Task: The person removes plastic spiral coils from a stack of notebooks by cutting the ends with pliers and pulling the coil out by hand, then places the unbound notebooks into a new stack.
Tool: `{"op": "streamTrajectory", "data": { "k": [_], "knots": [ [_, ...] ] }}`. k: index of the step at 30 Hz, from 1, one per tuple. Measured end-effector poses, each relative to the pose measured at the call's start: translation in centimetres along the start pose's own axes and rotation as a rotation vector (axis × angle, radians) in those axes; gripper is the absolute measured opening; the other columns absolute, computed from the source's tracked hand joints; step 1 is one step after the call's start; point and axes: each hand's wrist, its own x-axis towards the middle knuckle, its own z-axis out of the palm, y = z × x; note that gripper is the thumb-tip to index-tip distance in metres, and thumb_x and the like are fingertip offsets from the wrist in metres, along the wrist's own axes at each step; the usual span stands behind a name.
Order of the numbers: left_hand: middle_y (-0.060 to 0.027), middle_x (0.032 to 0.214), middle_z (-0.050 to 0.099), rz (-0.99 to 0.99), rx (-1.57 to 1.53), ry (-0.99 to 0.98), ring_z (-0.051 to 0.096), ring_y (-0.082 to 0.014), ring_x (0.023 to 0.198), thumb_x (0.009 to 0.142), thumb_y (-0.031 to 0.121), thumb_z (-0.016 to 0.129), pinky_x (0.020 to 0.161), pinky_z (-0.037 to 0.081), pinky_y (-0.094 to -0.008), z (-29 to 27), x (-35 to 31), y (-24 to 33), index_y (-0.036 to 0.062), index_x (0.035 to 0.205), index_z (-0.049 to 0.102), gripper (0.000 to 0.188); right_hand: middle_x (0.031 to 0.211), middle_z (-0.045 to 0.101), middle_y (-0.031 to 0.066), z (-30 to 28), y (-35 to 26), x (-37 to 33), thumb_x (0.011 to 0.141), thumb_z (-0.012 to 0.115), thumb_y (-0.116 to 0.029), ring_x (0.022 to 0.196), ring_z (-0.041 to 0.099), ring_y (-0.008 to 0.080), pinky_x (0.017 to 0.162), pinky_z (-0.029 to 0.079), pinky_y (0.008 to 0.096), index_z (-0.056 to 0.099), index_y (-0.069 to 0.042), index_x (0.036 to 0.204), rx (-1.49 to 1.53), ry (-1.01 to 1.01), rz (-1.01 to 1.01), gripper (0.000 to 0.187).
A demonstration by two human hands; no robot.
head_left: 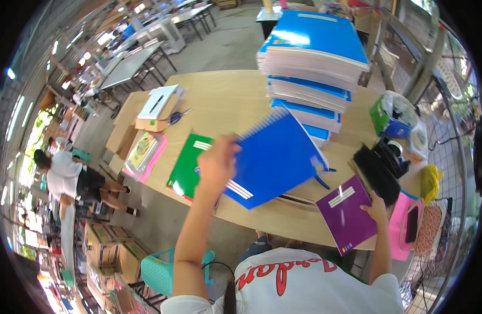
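Observation:
A blue spiral notebook (277,157) lies at a slant over the middle of the table, its wire spiral along the upper left edge. My left hand (218,161), smeared by motion, is closed at that notebook's left edge. Partly under the wrist is a green notebook (186,166) with a white label strip. At the table's front right, my right hand (376,210) grips a purple spiral notebook (346,212), thumb on its cover. Behind the blue notebook stands a tall stack of blue-covered notebooks (317,39). A blue-handled tool (322,181) shows partly beneath the blue notebook's right corner.
Scissors (179,115), a cardboard box (126,125) and plastic-wrapped papers (144,152) sit at the table's left. At right are a black pouch (376,175), a tape dispenser (394,149), a green-blue box (390,115) and a pink bag (403,222). A teal chair (158,272) stands below.

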Motion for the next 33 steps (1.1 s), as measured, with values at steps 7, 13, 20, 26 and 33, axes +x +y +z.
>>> {"op": "streamTrajectory", "data": {
  "k": [7,13,20,26,33],
  "knots": [
    [-0.0129,0.098,0.069,-0.400,-0.041,0.139,0.063,-0.0167,0.087,0.100,0.012,0.056,0.080,0.050,-0.0320,-9.0,-1.3,-17.9,0.0014,0.119,0.064,0.024,0.125,0.063,0.0241,-8.5,-12.7,-6.4,0.087,0.062,0.001,0.118,0.060,0.0370,0.098,0.048,0.0401,0.057,-0.001,0.129,-0.082,0.247,-0.226,0.042],
    [-0.0178,0.095,0.071,-0.634,-0.209,0.050,0.066,-0.0217,0.088,0.098,0.016,0.056,0.081,0.050,-0.0341,-5.3,-8.6,-31.0,-0.0007,0.111,0.067,0.024,0.137,0.056,0.0130,-7.5,-23.3,-6.3,0.086,0.068,0.002,0.123,0.055,0.0230,0.105,0.042,0.0348,0.046,0.001,0.142,0.877,0.667,-0.338,0.060],
    [-0.0176,0.102,0.071,-0.417,0.431,-0.125,0.068,-0.0340,0.091,0.090,0.024,0.067,0.086,0.052,-0.0453,-2.5,-11.7,-32.2,0.0154,0.106,0.072,0.019,0.120,0.062,0.0100,14.1,-45.1,0.8,0.083,0.070,0.001,0.110,0.057,0.0195,0.100,0.044,0.0344,0.052,-0.002,0.134,1.630,0.030,-0.118,0.055],
    [-0.0186,0.125,0.066,-0.744,-0.301,-0.390,0.068,-0.0232,0.109,0.096,0.016,0.061,0.092,0.051,-0.0327,-4.6,-13.3,-38.2,0.0064,0.132,0.062,0.038,0.130,0.052,0.0167,32.3,-47.6,4.9,0.087,0.064,0.000,0.119,0.052,0.0268,0.104,0.042,0.0385,0.050,-0.002,0.138,1.129,0.077,0.139,0.052],
    [-0.0158,0.130,0.063,-0.650,-0.594,-0.397,0.061,-0.0168,0.114,0.099,0.005,0.053,0.098,0.047,-0.0283,-4.7,-12.8,-39.3,-0.0055,0.139,0.051,0.041,0.150,0.032,0.0232,34.1,-48.6,6.0,0.091,0.057,0.000,0.138,0.036,0.0372,0.115,0.032,0.0401,0.039,-0.009,0.150,1.003,0.144,0.023,0.062]
  ]
}}
